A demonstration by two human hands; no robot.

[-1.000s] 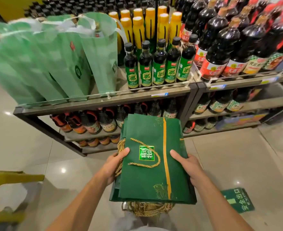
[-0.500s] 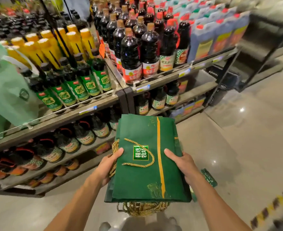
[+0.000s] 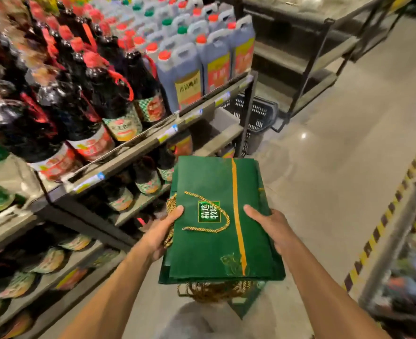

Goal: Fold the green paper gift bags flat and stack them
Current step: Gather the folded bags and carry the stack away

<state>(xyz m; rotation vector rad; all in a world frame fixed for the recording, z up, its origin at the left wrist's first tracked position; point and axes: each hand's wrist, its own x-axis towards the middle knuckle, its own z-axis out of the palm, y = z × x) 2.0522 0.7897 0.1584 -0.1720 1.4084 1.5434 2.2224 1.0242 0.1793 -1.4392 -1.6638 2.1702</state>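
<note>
Shop floor [image 3: 324,167] | green bag stack [image 3: 209,241] | left hand [image 3: 158,236], right hand [image 3: 273,228] fingers [image 3: 252,212] pinching its side edges

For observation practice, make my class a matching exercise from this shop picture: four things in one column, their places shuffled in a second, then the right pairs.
Things:
1 bags
2 cord
3 jugs
4 basket

Places:
A on the floor
B on the upper shelf
C gripped by the left hand and right hand
D lying on top of the bags

Pairs: 1-C, 2-D, 3-B, 4-A
</note>
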